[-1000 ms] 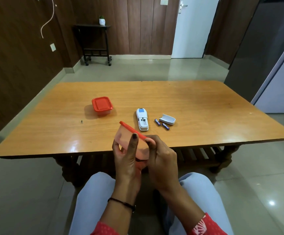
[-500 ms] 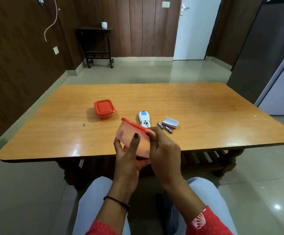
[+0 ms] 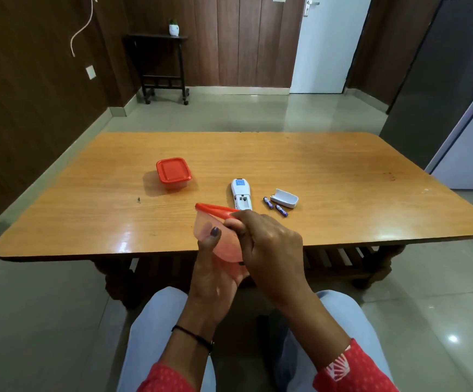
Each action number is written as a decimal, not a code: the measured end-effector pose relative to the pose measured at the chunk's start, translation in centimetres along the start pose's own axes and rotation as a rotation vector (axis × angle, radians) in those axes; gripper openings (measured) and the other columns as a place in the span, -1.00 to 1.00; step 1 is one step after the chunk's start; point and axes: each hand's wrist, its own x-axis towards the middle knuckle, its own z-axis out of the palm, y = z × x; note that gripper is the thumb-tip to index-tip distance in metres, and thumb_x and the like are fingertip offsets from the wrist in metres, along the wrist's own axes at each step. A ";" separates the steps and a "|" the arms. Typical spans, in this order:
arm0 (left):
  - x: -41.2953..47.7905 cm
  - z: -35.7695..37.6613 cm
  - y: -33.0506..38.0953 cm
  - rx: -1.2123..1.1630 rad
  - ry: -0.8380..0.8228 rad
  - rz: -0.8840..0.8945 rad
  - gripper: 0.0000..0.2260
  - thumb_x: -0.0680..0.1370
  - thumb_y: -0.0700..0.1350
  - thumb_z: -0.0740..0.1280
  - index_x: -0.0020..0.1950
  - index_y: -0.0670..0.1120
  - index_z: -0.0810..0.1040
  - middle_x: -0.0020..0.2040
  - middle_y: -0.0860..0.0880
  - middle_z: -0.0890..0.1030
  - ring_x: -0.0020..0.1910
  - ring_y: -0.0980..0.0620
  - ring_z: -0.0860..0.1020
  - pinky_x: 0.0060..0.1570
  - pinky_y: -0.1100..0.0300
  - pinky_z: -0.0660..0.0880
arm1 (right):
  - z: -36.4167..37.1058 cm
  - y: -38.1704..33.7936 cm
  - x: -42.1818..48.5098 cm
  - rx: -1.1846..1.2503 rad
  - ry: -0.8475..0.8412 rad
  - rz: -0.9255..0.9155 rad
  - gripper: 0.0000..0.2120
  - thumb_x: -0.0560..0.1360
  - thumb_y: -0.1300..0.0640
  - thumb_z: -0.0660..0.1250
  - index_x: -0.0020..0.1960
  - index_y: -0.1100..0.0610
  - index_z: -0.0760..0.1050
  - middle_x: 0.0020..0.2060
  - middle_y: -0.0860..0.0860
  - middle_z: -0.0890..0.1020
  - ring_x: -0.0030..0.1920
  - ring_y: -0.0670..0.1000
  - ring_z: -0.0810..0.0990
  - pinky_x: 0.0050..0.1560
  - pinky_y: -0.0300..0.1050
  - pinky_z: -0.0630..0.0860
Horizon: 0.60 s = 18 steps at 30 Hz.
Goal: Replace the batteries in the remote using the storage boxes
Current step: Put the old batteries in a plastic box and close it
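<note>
The left hand [image 3: 215, 267] cups a small translucent plastic storage box [image 3: 215, 239] from below, thumb pressed against its near wall, over the near edge of the wooden table [image 3: 342, 176]. The box is pinkish and see-through, square with rounded corners, and tilted. The right hand [image 3: 269, 244] curls over its right side, fingertips pinching the rim of the red lid [image 3: 215, 208], which stands lifted at the right side. What lies inside the box cannot be told.

Just beyond the right hand's knuckles lies the white remote [image 3: 241, 193], back up, its battery bay uncovered; whether cells sit in it is unclear. To the right of that, two small blue-and-purple batteries [image 3: 274, 206] lie side by side on the glossy tabletop, touching or nearly touching the white curved battery cover [image 3: 284, 198], which rests hollow side up. Well beyond the left hand, to its left, sits a second storage box [image 3: 173, 173], lid closed, red on clear plastic.
</note>
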 end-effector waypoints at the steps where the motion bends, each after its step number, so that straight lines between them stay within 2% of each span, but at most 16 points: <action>1: 0.0 0.0 0.1 -0.005 0.013 -0.002 -0.24 0.22 0.15 0.54 0.30 -0.17 0.42 0.17 -0.19 0.59 0.16 -0.13 0.59 -0.12 0.02 0.57 | 0.1 0.0 -0.3 0.011 -0.014 -0.011 -0.65 0.58 -0.08 0.12 -0.06 0.09 0.60 -0.25 -0.02 0.69 -0.26 -0.03 0.64 -0.41 -0.13 0.48; 4: 0.1 0.0 0.6 0.062 0.077 0.005 -0.08 0.17 0.15 0.58 0.38 -0.23 0.34 0.06 -0.15 0.64 0.05 -0.09 0.64 -0.20 0.08 0.58 | 0.4 -0.1 -1.4 0.027 -0.063 0.005 -0.73 0.54 0.01 0.21 0.02 0.14 0.59 -0.16 0.03 0.70 -0.17 0.00 0.67 -0.32 -0.14 0.56; 6: 0.0 -0.1 0.5 0.086 0.084 0.015 -0.10 0.15 0.12 0.59 0.37 -0.23 0.35 0.02 -0.13 0.65 0.01 -0.06 0.65 -0.23 0.10 0.58 | 0.4 0.3 -1.7 0.023 -0.063 0.015 -0.76 0.53 0.04 0.22 0.01 0.14 0.59 -0.18 0.02 0.70 -0.20 -0.01 0.66 -0.35 -0.13 0.56; 9: -0.1 -0.2 0.3 0.087 0.089 0.008 -0.12 0.18 0.08 0.58 0.39 -0.21 0.33 0.08 -0.17 0.61 0.02 -0.08 0.64 -0.22 0.05 0.58 | 0.5 0.5 -1.7 0.000 -0.026 -0.005 -0.72 0.56 -0.01 0.16 -0.06 0.12 0.59 -0.26 -0.01 0.68 -0.27 -0.03 0.64 -0.42 -0.09 0.52; 12: -0.1 -0.8 0.1 0.082 0.079 -0.021 -0.10 0.11 0.08 0.60 0.38 -0.04 0.35 0.15 -0.17 0.60 0.05 -0.13 0.63 -0.22 -0.03 0.58 | 0.4 1.0 -0.8 -0.035 0.033 0.018 -0.67 0.57 0.00 0.11 -0.10 0.13 0.58 -0.38 0.00 0.64 -0.40 0.00 0.60 -0.53 -0.13 0.45; 13: -0.1 -1.2 0.1 0.088 0.088 -0.029 -0.08 0.05 0.08 0.61 0.37 0.05 0.35 0.19 -0.16 0.58 0.09 -0.16 0.62 -0.21 -0.08 0.58 | 0.1 1.9 -0.1 -0.036 0.099 0.084 -0.68 0.57 0.02 0.10 -0.11 0.14 0.58 -0.42 0.03 0.62 -0.45 0.04 0.58 -0.54 -0.14 0.43; 15: -0.6 -2.4 0.0 0.062 0.097 -0.050 -0.04 0.03 0.04 0.62 0.38 0.16 0.31 0.33 -0.19 0.44 0.19 -0.24 0.56 -0.11 -0.20 0.56 | -0.8 4.9 2.4 0.082 0.237 0.377 -0.65 0.59 0.01 0.05 -0.14 0.13 0.54 -0.43 0.07 0.60 -0.46 0.08 0.58 -0.47 -0.03 0.48; 17: -1.0 -3.2 0.1 -0.043 0.106 -0.067 -0.05 0.06 -0.09 0.58 0.41 0.11 0.31 0.39 -0.23 0.39 0.23 -0.30 0.52 -0.03 -0.30 0.53 | -1.7 8.7 4.6 0.220 0.317 0.684 -0.61 0.62 -0.02 0.05 -0.27 0.11 0.45 -0.46 0.01 0.50 -0.46 -0.03 0.47 -0.37 -0.04 0.39; 18: -1.1 -3.4 0.1 -0.083 0.119 -0.066 -0.09 0.08 -0.15 0.53 0.41 0.07 0.31 0.39 -0.24 0.40 0.23 -0.32 0.51 -0.01 -0.34 0.51 | -2.0 10.2 5.1 0.255 0.333 0.782 -0.60 0.63 -0.03 0.06 -0.32 0.08 0.39 -0.46 -0.02 0.44 -0.46 -0.06 0.40 -0.33 -0.04 0.37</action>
